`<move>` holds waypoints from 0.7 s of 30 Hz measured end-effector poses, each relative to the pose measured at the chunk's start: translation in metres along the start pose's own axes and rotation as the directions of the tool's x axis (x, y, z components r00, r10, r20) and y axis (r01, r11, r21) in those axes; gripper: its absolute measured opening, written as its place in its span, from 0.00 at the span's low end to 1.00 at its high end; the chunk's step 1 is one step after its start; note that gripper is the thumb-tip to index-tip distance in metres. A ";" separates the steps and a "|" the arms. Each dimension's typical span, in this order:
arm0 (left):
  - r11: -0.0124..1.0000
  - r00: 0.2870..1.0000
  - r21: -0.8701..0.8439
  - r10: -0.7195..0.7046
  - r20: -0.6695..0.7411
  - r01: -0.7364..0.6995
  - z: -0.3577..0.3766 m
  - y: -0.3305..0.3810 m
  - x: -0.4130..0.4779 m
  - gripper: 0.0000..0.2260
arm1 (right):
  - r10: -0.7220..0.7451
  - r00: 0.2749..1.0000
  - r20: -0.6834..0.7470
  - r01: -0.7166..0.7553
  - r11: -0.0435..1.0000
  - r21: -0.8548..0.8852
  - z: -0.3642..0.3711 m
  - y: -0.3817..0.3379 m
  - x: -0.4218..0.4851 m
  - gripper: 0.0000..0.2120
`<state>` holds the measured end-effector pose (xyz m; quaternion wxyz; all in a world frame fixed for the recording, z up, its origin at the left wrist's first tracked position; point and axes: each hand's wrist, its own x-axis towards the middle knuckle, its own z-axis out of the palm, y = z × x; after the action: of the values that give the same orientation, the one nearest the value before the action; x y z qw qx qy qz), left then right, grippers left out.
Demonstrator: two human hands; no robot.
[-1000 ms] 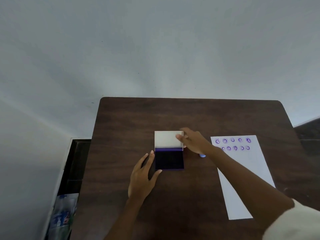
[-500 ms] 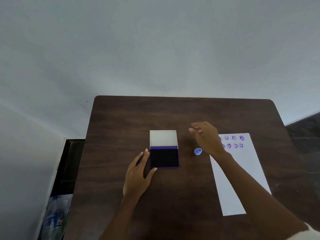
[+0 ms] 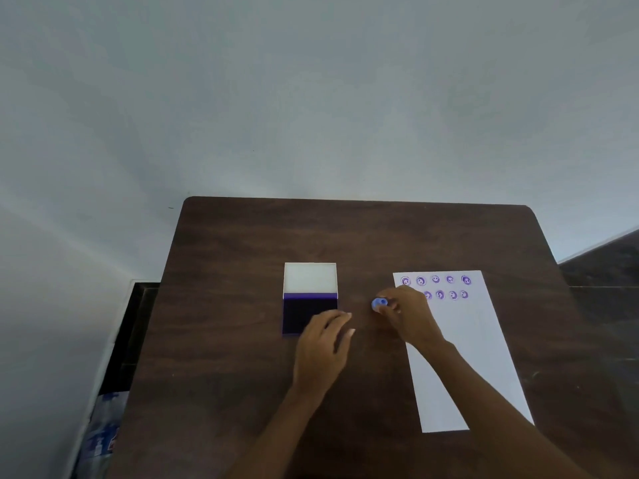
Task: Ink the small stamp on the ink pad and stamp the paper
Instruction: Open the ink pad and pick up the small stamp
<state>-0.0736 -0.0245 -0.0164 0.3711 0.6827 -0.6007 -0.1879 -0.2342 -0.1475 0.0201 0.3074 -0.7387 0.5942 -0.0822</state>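
The open ink pad (image 3: pixel 304 314) lies mid-table, its dark purple pad toward me and its white lid (image 3: pixel 310 279) folded back behind. The small blue stamp (image 3: pixel 379 303) stands on the table between the pad and the white paper (image 3: pixel 477 344). My right hand (image 3: pixel 409 314) has its fingertips closed around the stamp. My left hand (image 3: pixel 323 347) hovers at the pad's near right corner, fingers loosely curled, holding nothing. The paper carries two rows of purple smiley prints (image 3: pixel 449 280) at its far end; my right hand hides part of the second row.
The dark wooden table (image 3: pixel 242 375) stands against a pale wall (image 3: pixel 311 98). Left of the table is a dark gap with a plastic bag (image 3: pixel 100 440) on the floor. The paper's lower part is blank.
My right hand left the lid, swung right, then came down onto the blue stamp and gripped it. My left hand slid from the pad's left side to its near right corner.
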 end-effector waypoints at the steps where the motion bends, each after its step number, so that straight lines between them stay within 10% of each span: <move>1: 0.998 0.999 -0.045 -0.042 0.022 0.043 0.008 0.011 0.005 0.14 | -0.004 1.000 -0.018 0.004 0.999 0.033 0.000 0.000 -0.003 0.08; 15: 0.865 0.892 -0.226 -0.415 0.179 0.448 0.062 0.039 0.030 0.13 | -0.016 1.000 -0.023 0.019 0.988 0.155 -0.009 0.011 -0.019 0.08; 21: 0.826 0.883 -0.334 -0.468 0.043 0.454 0.064 0.039 0.035 0.09 | 0.035 0.996 -0.078 -0.018 0.978 0.206 -0.016 0.019 -0.012 0.06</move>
<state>-0.1381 -0.0762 -0.0234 0.4374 0.7380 -0.3697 -0.3569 -0.2616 -0.1440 0.0255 0.3586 -0.6910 0.6045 -0.1688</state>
